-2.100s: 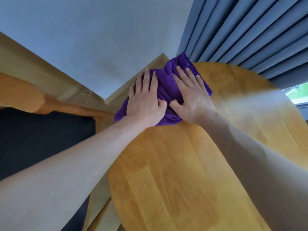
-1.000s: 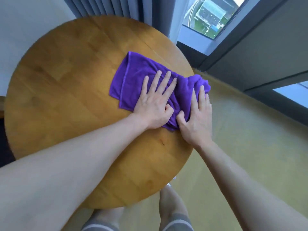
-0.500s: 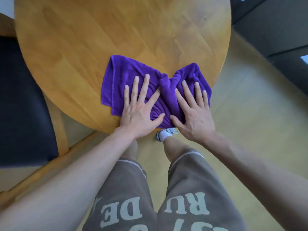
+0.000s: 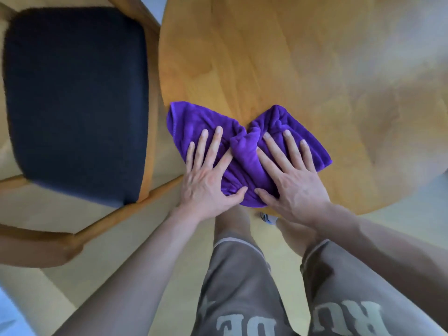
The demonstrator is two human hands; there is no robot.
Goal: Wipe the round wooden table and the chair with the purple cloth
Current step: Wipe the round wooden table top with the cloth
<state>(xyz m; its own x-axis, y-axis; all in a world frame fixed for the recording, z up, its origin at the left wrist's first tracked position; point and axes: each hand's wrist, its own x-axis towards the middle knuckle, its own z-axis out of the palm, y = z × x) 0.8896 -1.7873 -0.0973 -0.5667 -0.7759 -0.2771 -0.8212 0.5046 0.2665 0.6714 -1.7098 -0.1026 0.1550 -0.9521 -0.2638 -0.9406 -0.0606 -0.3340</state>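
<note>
The purple cloth [image 4: 244,151] lies bunched at the near edge of the round wooden table [image 4: 278,64]. My left hand [image 4: 208,175] presses flat on the cloth's left half with fingers spread. My right hand [image 4: 291,175] presses flat on its right half, fingers straight. A ridge of cloth rises between the two hands. The chair [image 4: 75,100], with a wooden frame and a dark blue seat cushion, stands to the left of the table, its frame close to the table's rim.
Light wooden floor [image 4: 407,209] shows below the table's right edge. My legs in grey-brown shorts [image 4: 254,287] stand right under the near rim. The chair's armrest [image 4: 38,246] reaches toward the lower left.
Both hands have dragged the cloth from the far side of the table round to the near edge. The view has swung left, bringing the chair fully into sight.
</note>
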